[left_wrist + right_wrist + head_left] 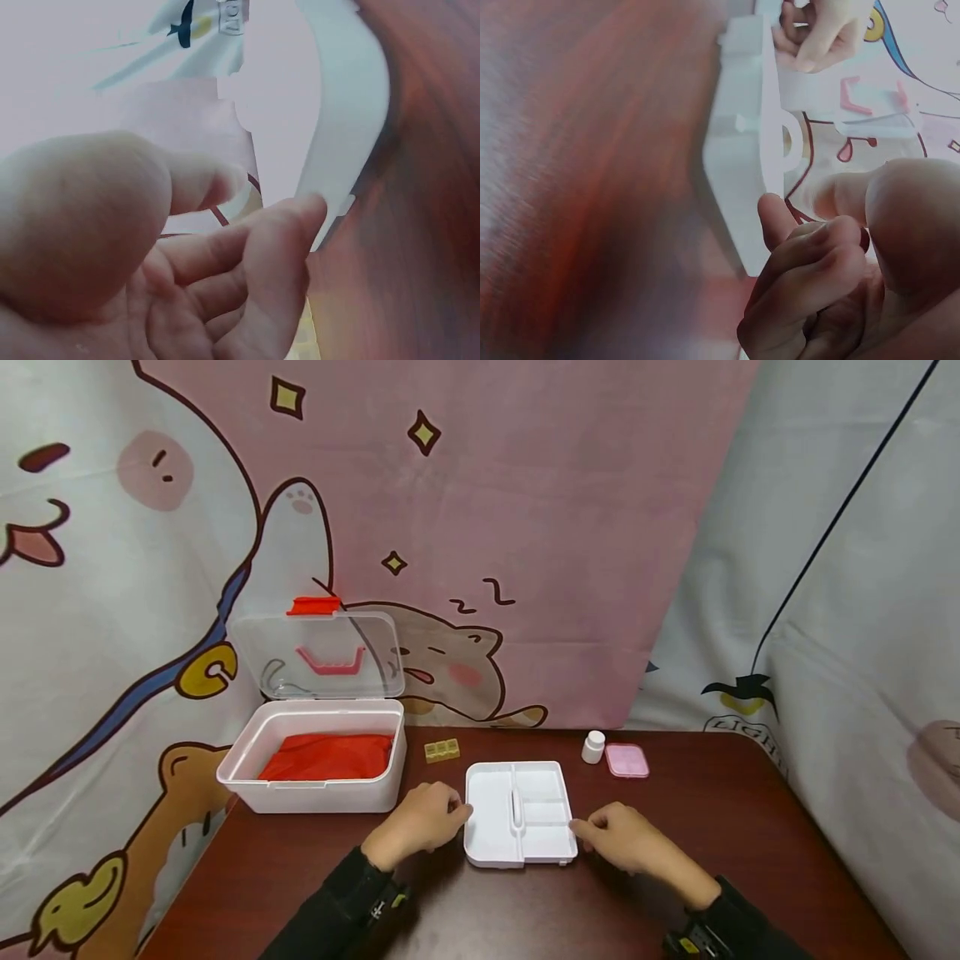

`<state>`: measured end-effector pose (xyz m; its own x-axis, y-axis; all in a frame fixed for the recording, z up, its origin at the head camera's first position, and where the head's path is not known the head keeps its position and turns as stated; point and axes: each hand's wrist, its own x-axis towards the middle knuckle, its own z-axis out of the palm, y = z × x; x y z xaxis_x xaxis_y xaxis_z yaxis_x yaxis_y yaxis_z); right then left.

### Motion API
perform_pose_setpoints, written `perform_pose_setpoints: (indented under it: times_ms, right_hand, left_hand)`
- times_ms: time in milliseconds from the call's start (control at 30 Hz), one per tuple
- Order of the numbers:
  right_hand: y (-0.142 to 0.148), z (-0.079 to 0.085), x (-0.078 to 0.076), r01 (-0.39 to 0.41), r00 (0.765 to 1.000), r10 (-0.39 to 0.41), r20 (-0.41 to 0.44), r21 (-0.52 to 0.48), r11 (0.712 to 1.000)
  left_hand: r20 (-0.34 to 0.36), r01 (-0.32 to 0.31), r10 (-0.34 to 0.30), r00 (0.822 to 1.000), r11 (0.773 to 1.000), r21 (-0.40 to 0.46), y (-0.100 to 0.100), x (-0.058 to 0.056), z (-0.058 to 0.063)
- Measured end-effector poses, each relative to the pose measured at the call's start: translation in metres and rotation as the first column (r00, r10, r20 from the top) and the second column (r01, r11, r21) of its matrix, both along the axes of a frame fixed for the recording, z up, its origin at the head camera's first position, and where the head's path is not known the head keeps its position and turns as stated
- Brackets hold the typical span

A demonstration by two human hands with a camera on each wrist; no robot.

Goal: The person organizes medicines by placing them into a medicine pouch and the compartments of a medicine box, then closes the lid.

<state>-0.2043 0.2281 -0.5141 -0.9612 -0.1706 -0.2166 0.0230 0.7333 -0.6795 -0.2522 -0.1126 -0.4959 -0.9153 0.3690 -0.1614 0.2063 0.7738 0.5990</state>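
A white divided case (491, 814) lies on the table in the head view, with a plain left half, several compartments on its right half and a raised handle (517, 810) between. My left hand (427, 817) is at its left side; in the left wrist view the index fingertip meets the case's wall (349, 112), thumb standing apart. On the opposite side is my right hand (618, 837), its index fingertip right at the wall (739, 187) in the right wrist view, the other fingers curled and the thumb apart. Neither hand pinches the case.
A white storage box (322, 796) with its clear lid (247, 643) raised stands at the left, red cloth (330, 757) inside. Behind the case lie a small yellow case (442, 750), a white bottle (593, 747) and a pink box (627, 761). A printed curtain (555, 568) hangs at the back.
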Motion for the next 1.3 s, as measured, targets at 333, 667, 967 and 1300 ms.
perform_pose_setpoints:
  times_ms: [333,667,967,1300]
  right_hand:
    - [-0.003,-0.001,-0.008,-0.002,1.0,0.002,-0.013,-0.028,1.0]
    - [-0.003,-0.01,-0.009,-0.004,1.0,0.005,0.017,-0.079,0.997]
    - [0.005,-0.006,-0.019,-0.051,0.998,0.053,0.026,-0.047,0.998]
    - [0.024,0.017,-0.061,0.254,0.923,-0.216,-0.32,0.08,0.964]
  left_hand:
    - [0.008,-0.159,0.158,0.987,0.987,0.034,0.01,-0.016,-0.019]
    - [0.039,-0.225,0.223,0.974,0.972,0.071,0.013,-0.019,-0.028]
    - [0.132,-0.261,0.242,0.961,0.955,0.143,0.015,-0.022,-0.027]
    - [0.138,-0.281,0.261,0.955,0.948,0.152,0.016,-0.022,-0.027]
